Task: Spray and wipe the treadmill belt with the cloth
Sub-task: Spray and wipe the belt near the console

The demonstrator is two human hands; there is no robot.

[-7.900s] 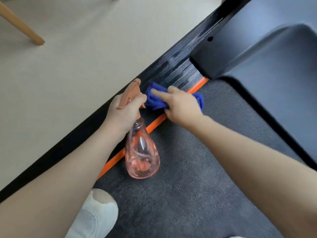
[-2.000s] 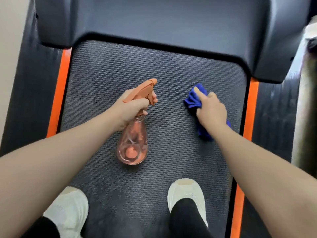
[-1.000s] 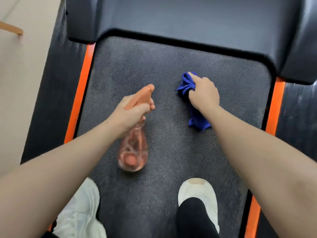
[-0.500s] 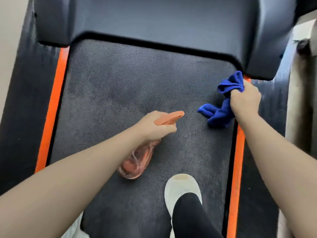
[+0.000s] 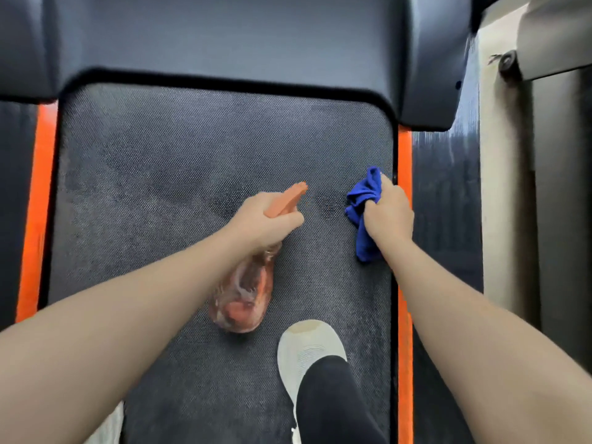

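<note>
The dark textured treadmill belt (image 5: 179,174) fills the middle of the view, with damp patches near its centre. My left hand (image 5: 266,219) grips the neck of a clear pink spray bottle (image 5: 246,299) with an orange trigger head, tilted over the belt with its nozzle pointing forward. My right hand (image 5: 387,216) grips a bunched blue cloth (image 5: 363,200) against the belt's right edge, beside the orange strip. Part of the cloth hangs below the hand.
Orange side strips (image 5: 404,149) and black ribbed side rails (image 5: 445,193) border the belt. The dark motor cover (image 5: 224,40) spans the top. My white shoe (image 5: 307,350) and black trouser leg stand on the belt near the bottom. A pale wall or fitting (image 5: 499,187) lies to the right.
My right hand has pulled the cloth back along the belt's right edge, away from the motor cover. The left hand with the bottle has shifted slightly forward and right.
</note>
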